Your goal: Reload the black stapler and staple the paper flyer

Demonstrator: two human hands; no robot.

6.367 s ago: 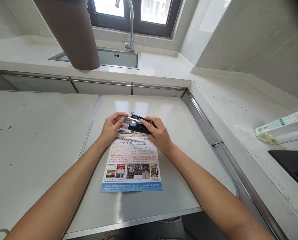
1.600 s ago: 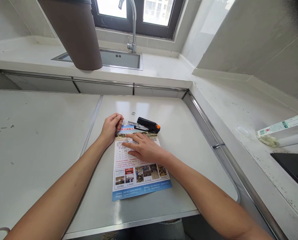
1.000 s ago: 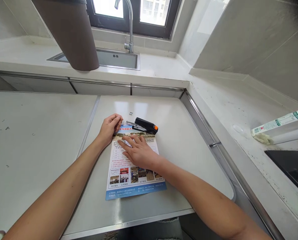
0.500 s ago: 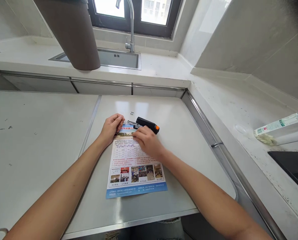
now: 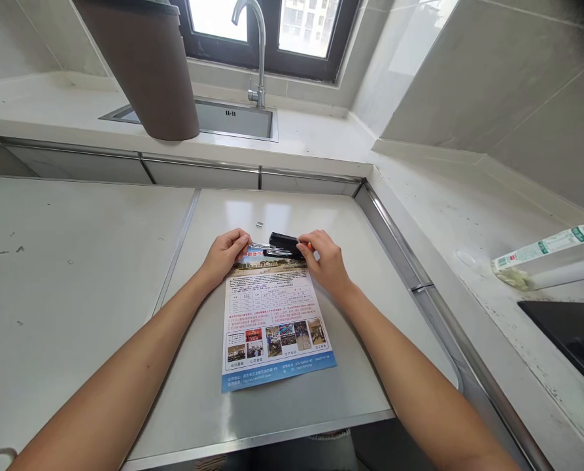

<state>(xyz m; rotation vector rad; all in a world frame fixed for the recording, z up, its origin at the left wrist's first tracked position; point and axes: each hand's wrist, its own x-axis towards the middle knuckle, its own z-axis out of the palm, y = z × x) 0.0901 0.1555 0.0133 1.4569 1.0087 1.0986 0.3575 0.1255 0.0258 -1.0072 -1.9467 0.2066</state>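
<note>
A black stapler (image 5: 284, 243) with an orange end lies over the top of a printed flyer (image 5: 276, 307), its metal rail slid out toward the left. My right hand (image 5: 325, 260) is closed around the stapler's right end. At the flyer's top left corner, my left hand (image 5: 229, 254) is closed in a pinch by the tip of the rail. What those fingers hold is too small to make out. Just beyond the stapler lie small strips of staples (image 5: 259, 224).
The flyer lies on a white table (image 5: 100, 261) with a seam left of my hands. Behind it are a counter with a sink (image 5: 237, 119), a faucet (image 5: 261, 59) and a tall brown bin (image 5: 149, 72). A clear bottle (image 5: 556, 258) lies on the right counter.
My right hand has moved from over the flyer to the stapler's right end and taken hold of it. The flyer has shifted slightly right. My left hand stays by the rail's tip.
</note>
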